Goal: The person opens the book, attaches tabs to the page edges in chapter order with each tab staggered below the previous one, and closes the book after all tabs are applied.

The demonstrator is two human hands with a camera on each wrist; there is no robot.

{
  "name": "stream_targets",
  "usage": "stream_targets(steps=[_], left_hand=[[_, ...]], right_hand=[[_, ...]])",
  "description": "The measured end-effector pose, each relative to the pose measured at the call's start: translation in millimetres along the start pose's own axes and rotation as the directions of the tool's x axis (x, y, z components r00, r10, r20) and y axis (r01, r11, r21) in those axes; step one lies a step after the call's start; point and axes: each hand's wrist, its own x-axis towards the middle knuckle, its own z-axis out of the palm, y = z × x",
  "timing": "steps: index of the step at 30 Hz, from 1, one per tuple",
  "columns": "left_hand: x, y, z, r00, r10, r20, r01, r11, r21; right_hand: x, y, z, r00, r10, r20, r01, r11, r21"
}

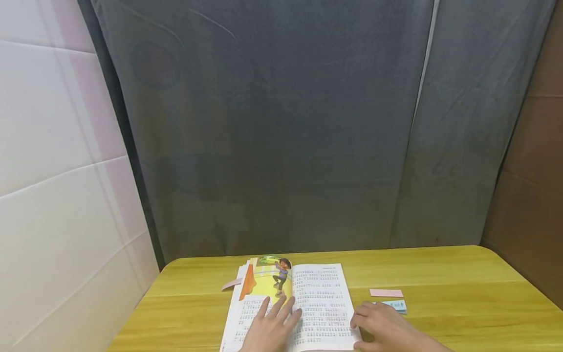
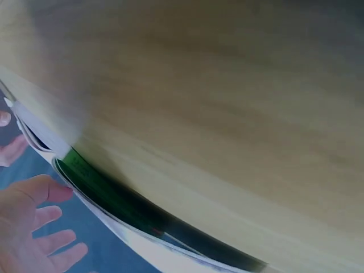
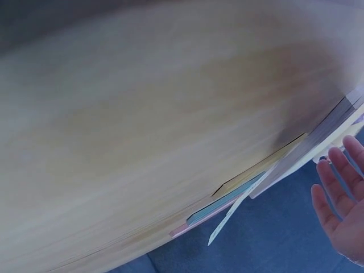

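An open picture book (image 1: 316, 298) lies on a yellow wooden table (image 1: 462, 293), with a colour drawing on its left page and print on both pages. My left hand (image 1: 272, 325) rests flat on the left page near the fold, fingers spread. My right hand (image 1: 378, 325) lies at the book's right edge, its fingertips touching the right page. The left wrist view is blurred; it shows the left hand (image 2: 31, 227) with straight fingers beside the book's green-edged cover (image 2: 114, 199). The right wrist view shows the right hand (image 3: 341, 205) with straight fingers below the book's page stack (image 3: 335, 122).
A pink sticky-note pad (image 1: 386, 293) and a blue one (image 1: 398, 306) lie just right of the book. A pink slip (image 1: 230, 284) pokes out at the book's left side. A grey curtain hangs behind the table, with a white padded wall at left.
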Motion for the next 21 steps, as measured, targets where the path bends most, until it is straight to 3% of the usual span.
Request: stream_targets(steps=[7,12,17,21], left_hand=[[6.6,11.0,-1.1,0.991,0.005,0.133,0.021,0.980,-0.197],[12.6,20.4,7.3,0.980,0.022,0.198,0.030,0.967,-0.252],[19.8,23.7,4.9,0.941,-0.001,0.337,0.088,0.966,-0.244],[23.8,24.0,3.5,0.920,-0.004,0.393,0.099,0.970,-0.222]], right_hand=[[0,-1,0,0.999,0.006,0.035,-0.006,1.000,-0.001],[-2,0,9,0.999,0.006,0.041,-0.006,1.000,-0.014],[1,0,9,0.997,0.024,0.069,-0.024,1.000,-0.002],[3,-1,9,0.994,0.047,0.100,-0.048,0.999,-0.001]])
